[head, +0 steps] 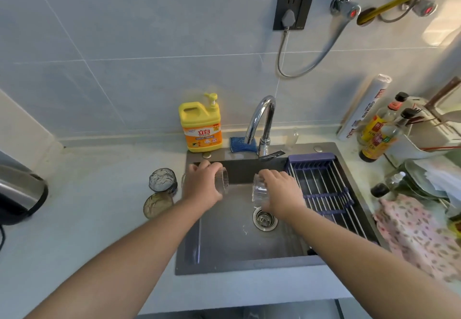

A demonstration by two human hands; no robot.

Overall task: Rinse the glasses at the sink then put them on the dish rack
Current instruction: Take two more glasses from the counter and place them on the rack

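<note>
Both hands are over the sink [224, 239] in the middle of the frame, one glass each. The left hand [200, 185] has its fingers [210, 166] curled right round a ribbed glass [222, 180]. That one lies on its side with the mouth facing right, up above the left edge of the basin. It's a full wrap, not a pinch.

The right hand [283, 191] grips a clear glass [259, 191] from above, fingers [269, 174] bent over the top of it and thumb on the lower side. That glass is tipped over too, just above the drain [265, 219]; honestly can't tell which way its mouth points. The two glasses are near each other but apart, with dark sink wall showing between them.

The dish rack [324, 189], a roll-up one with purple ends, lies across the right part of the sink, just right of the right hand. The chrome faucet [262, 121] stands behind at centre.

Two more glasses sit on the table [99, 219] left of the sink: a grey textured glass [163, 180] and an amber glass [157, 205] just below it in the frame. Both are upright, close to the left forearm.

A yellow detergent bottle [200, 129] and a blue scourer [243, 145] are at the back edge. There's a kettle [20, 194] at far left, with sauce bottles [379, 134] and a pink cloth [419, 236] on the right.
</note>
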